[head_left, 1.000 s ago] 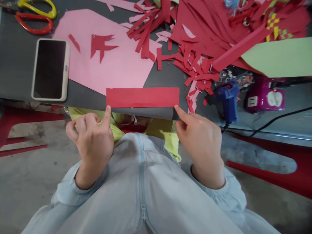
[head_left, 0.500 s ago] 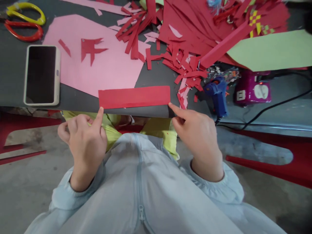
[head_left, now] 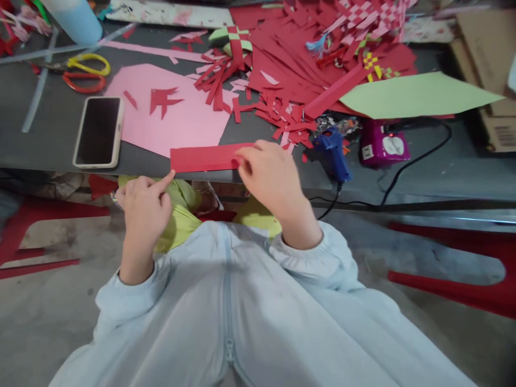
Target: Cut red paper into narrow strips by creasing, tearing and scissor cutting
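Note:
A red paper strip (head_left: 201, 157) lies flat along the table's near edge, its left end over the corner of a pink paper sheet (head_left: 139, 121). My left hand (head_left: 145, 201) is open, with its index fingertip touching the strip's lower left corner and the other fingers loosely bent. Over the right part of the strip is my right hand (head_left: 272, 174), closed, thumb and index fingertips together at the red surface. Whatever they may pinch is hidden, and the hand covers the strip's right end.
On the left are a phone (head_left: 99, 131) and scissors (head_left: 86, 75). Red paper scraps (head_left: 282, 115) lie beyond the strip. To the right are a blue glue gun (head_left: 334, 153), a purple power block (head_left: 382, 144) with a black cable, and a green paper sheet (head_left: 419, 94).
My right hand has moved left from the strip's right corner onto its surface, and its fingers have closed. My left fingertip stays at the left corner. The view has shifted, showing more table.

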The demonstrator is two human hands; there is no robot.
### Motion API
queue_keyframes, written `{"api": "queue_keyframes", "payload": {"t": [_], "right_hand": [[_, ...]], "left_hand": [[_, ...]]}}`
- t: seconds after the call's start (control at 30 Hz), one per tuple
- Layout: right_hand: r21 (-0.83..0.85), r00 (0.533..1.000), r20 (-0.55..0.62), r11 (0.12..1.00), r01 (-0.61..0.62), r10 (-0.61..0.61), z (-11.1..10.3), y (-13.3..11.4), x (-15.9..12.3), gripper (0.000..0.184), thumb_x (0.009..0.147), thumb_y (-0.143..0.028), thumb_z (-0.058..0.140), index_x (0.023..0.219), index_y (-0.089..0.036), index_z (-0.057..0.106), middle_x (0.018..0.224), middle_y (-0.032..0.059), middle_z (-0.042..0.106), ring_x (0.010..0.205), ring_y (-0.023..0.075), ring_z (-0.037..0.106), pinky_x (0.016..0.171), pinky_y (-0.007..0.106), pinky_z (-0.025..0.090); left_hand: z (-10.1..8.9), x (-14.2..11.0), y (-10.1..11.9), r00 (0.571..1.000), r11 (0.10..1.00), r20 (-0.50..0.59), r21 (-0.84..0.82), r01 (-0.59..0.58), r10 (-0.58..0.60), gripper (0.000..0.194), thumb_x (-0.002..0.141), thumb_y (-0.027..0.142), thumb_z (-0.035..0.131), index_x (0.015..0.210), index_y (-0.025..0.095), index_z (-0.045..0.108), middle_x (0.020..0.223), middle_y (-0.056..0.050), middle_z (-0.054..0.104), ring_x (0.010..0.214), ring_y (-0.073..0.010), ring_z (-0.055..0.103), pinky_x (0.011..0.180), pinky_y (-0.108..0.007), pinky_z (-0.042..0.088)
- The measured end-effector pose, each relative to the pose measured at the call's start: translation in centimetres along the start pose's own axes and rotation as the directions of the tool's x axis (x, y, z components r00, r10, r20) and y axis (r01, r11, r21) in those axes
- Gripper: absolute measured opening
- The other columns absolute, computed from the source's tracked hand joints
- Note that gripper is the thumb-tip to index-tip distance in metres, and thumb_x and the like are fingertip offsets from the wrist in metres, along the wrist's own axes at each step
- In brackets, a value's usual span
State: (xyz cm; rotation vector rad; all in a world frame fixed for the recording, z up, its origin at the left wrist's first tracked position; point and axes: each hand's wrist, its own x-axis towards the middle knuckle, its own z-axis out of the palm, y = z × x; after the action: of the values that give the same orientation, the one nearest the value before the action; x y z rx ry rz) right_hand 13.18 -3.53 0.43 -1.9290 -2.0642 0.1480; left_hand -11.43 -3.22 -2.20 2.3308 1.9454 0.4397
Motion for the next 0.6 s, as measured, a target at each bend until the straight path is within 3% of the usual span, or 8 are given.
{"api": "queue_keyframes", "payload": {"t": [0.13,0.3,0.37,0.47,0.53,0.6], "right_hand": [[0.078,0.981,-0.041,0.979,0.191,-0.188,2.9,-1.8,0.8,0.027,0.097,-0.027,0.048,0.102,-0.018,0.074,0.106,0.0153,0.065,0.1,0.0306,0.054,0.085,0.043,0.041],[0.139,0.987,-0.031,0.978,0.158,-0.156,4.6,-2.5,1.1,0.023,0.096,-0.026,0.052,0.102,-0.016,0.072,0.109,0.0155,0.066,0.106,0.0315,0.053,0.089,0.043,0.039],[0.155,0.989,-0.018,0.977,0.148,-0.147,4.4,-2.6,1.2,0.02,0.095,-0.024,0.054,0.099,-0.015,0.071,0.108,0.0153,0.067,0.105,0.0312,0.054,0.089,0.042,0.039],[0.203,0.985,0.015,0.965,0.167,-0.174,3.4,-2.7,1.3,0.015,0.093,-0.02,0.056,0.094,-0.014,0.071,0.103,0.0143,0.07,0.098,0.0281,0.056,0.087,0.039,0.039],[0.257,0.983,0.004,0.95,0.175,-0.183,2.2,-2.8,0.9,0.013,0.092,-0.017,0.057,0.092,-0.014,0.07,0.098,0.0126,0.071,0.093,0.0251,0.057,0.084,0.036,0.039],[0.318,0.983,-0.037,0.93,0.183,-0.18,0.8,-2.9,0.3,0.012,0.092,-0.016,0.057,0.09,-0.016,0.069,0.095,0.01,0.071,0.09,0.0225,0.058,0.082,0.033,0.04]], "left_hand": [[0.5,-0.4,0.1,1.0,1.0,-0.014,-0.013,0.024,-0.024,0.051,0.084,0.022,0.044,0.126,0.033,0.071,0.088,-0.009,0.061,0.091,-0.0284,0.053,0.09,-0.05,0.036],[0.7,-0.7,0.2,0.998,0.998,-0.006,-0.013,0.059,-0.059,0.053,0.085,0.022,0.041,0.13,0.032,0.068,0.094,-0.011,0.064,0.097,-0.0304,0.056,0.093,-0.052,0.037],[0.7,-0.6,0.0,0.998,0.996,0.02,-0.076,0.054,-0.052,0.054,0.083,0.02,0.042,0.13,0.028,0.068,0.09,-0.01,0.065,0.092,-0.0277,0.058,0.09,-0.048,0.041],[0.6,-0.7,-0.5,0.997,0.936,0.069,-0.348,0.044,-0.021,0.061,0.08,0.02,0.045,0.14,0.022,0.059,0.087,-0.006,0.065,0.08,-0.0202,0.058,0.073,-0.034,0.047],[0.4,-0.8,-0.9,1.0,0.872,-0.004,-0.489,0.023,-0.029,0.065,0.079,0.02,0.047,0.144,0.02,0.053,0.089,-0.004,0.065,0.078,-0.0172,0.059,0.066,-0.029,0.048],[0.1,-1.0,-1.1,0.988,0.862,-0.155,-0.504,-0.053,-0.03,0.065,0.078,0.019,0.048,0.143,0.019,0.051,0.094,-0.005,0.063,0.085,-0.0172,0.061,0.072,-0.03,0.052]]}}
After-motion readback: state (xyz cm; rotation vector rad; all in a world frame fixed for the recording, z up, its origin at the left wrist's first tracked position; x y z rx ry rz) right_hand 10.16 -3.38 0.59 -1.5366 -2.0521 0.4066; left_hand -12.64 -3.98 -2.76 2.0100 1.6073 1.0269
